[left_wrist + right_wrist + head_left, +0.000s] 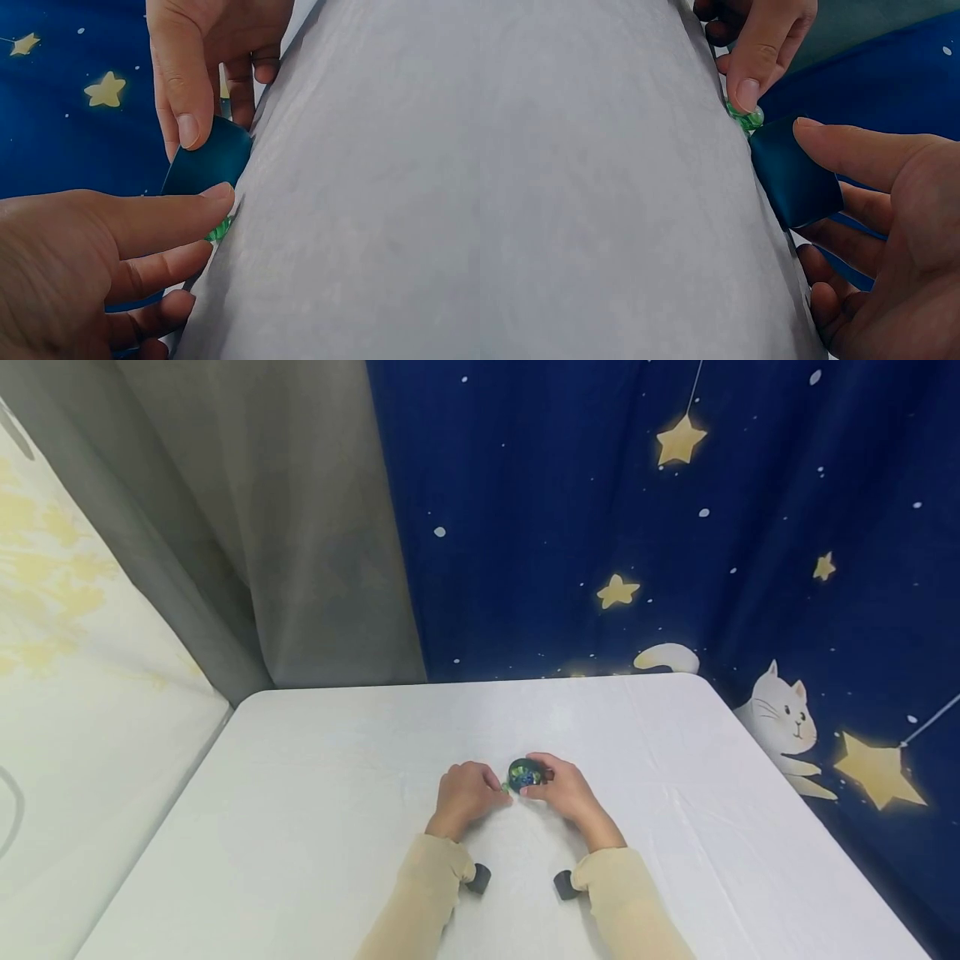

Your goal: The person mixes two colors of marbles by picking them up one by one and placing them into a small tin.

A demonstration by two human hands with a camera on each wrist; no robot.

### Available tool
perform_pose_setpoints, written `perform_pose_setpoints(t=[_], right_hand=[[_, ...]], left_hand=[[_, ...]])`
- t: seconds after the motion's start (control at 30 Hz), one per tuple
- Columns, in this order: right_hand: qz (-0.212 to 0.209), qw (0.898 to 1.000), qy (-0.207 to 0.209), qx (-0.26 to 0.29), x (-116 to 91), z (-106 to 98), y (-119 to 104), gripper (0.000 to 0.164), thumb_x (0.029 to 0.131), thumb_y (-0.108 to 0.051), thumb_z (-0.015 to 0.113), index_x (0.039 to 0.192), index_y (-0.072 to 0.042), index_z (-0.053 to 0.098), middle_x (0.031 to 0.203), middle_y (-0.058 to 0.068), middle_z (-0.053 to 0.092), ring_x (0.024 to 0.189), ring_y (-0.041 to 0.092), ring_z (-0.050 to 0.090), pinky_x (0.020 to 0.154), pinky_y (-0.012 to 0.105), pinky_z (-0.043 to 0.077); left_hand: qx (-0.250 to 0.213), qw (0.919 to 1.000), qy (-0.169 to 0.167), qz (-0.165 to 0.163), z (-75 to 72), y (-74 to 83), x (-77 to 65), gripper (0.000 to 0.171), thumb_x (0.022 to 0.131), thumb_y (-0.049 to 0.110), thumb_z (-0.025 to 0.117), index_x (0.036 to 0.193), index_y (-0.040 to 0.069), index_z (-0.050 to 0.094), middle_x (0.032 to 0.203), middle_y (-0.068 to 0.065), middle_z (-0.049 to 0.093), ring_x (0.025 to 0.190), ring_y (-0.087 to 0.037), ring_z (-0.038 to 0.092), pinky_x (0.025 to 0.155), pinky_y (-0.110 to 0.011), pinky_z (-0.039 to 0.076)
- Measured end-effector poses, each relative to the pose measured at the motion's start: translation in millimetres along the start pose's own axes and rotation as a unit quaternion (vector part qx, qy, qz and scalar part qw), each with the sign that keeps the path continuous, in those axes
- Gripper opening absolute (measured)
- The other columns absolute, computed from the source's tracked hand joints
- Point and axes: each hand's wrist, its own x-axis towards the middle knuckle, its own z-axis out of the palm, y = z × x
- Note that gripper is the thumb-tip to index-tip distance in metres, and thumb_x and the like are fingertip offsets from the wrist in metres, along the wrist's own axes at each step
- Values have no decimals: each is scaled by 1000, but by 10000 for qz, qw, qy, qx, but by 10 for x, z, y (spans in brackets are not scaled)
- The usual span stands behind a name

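A small dark teal cup (525, 765) stands on the white table, its inside filled with shiny green and blue pieces in the head view. My right hand (567, 789) grips the cup from the right, thumb on the near side and fingers round the far side, as the right wrist view shows its smooth teal wall (799, 176). Just left of the cup, my left hand (465, 792) pinches a clear green glass marble (748, 118) low by the tabletop. The left wrist view has the marble (219, 229) partly hidden behind the left thumb.
The white table (337, 760) has rounded far corners. Behind it hang a grey curtain (300, 527) and a dark blue one (525, 485) with stars and a cat. A pale patterned cloth (90, 693) stands at the left. Black wrist devices (478, 879) sit below both cuffs.
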Motion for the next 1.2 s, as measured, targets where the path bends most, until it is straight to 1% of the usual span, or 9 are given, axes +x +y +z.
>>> perform_pose_setpoints(t=[0.13,0.27,0.5,0.83,1.0,1.2], right_hand=[[28,10000,0,-30,-2,-8,-8,56,76,-15,83,128,-12,62,125,11,63,111,32,59,92,50,45],[110,9999,-17,-34,-3,-8,-16,57,76,-16,83,129,-12,61,125,12,63,113,32,58,92,50,45],[188,9998,-40,-35,-5,-8,-35,58,76,-17,83,130,-14,61,124,12,63,112,31,58,92,50,45],[170,9998,-74,16,-33,-9,-38,57,77,-15,82,130,-13,60,127,12,62,114,33,57,93,51,44],[153,9998,-82,27,-31,-5,-40,58,77,-16,82,131,-13,60,128,12,61,115,33,57,94,51,44],[203,9998,-83,-17,-21,-4,-44,58,77,-17,82,131,-13,60,128,13,61,116,33,56,94,52,44]], left_hand=[[-25,10000,39,36,-9,-9,-1,23,69,32,85,65,22,64,69,7,57,76,-21,52,80,-44,41],[-65,9999,101,107,-25,-17,-8,21,70,30,84,65,22,66,69,8,59,74,-20,53,77,-42,43],[-131,9999,11,91,-44,-34,-7,18,72,30,82,66,23,67,69,9,60,74,-19,54,78,-42,44],[-600,9981,88,75,-78,-84,11,14,74,26,80,69,22,68,68,9,59,73,-17,54,75,-40,43],[-783,9969,65,72,-100,-73,12,12,77,25,79,73,21,68,67,7,58,71,-16,52,73,-38,42],[-1122,9936,64,102,-133,-64,7,9,78,19,78,76,17,69,67,4,58,67,-16,51,68,-35,41]])
